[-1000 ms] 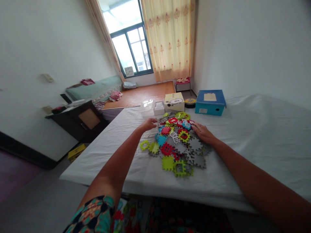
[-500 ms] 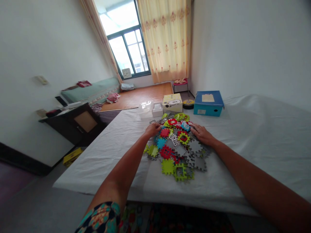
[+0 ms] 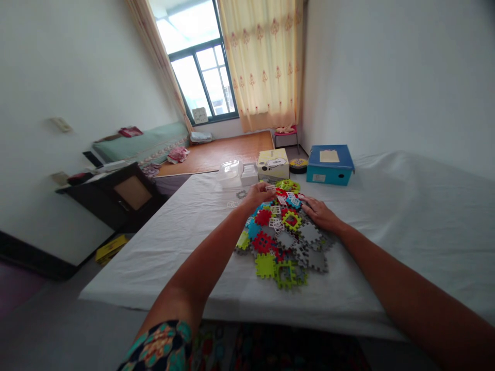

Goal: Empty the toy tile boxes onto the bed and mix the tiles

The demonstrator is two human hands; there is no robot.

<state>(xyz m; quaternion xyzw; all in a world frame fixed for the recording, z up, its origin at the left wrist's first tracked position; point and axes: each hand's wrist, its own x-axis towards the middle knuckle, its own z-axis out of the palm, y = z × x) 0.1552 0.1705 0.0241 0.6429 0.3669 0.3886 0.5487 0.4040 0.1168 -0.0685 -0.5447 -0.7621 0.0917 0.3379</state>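
A pile of interlocking plastic tiles (image 3: 284, 234) in red, green, grey, blue and white lies on the white-covered table (image 3: 406, 221). My left hand (image 3: 258, 195) rests on the pile's far left part, fingers curled over the tiles; whether it grips one is hidden. My right hand (image 3: 319, 212) lies flat on the pile's right side, fingers stretched over grey tiles. A lone grey tile (image 3: 241, 194) and a small white piece (image 3: 231, 204) lie left of the pile.
At the table's far end stand a blue box (image 3: 330, 164), a cream carton (image 3: 273, 164), a roll of tape (image 3: 298, 165), a clear plastic tub (image 3: 230, 172) and a small white box (image 3: 249, 175). A dark cabinet (image 3: 116, 198) stands left of the table.
My left hand has moved right and further onto the pile's far part. The right hand has barely moved. The camera view shifted slightly.
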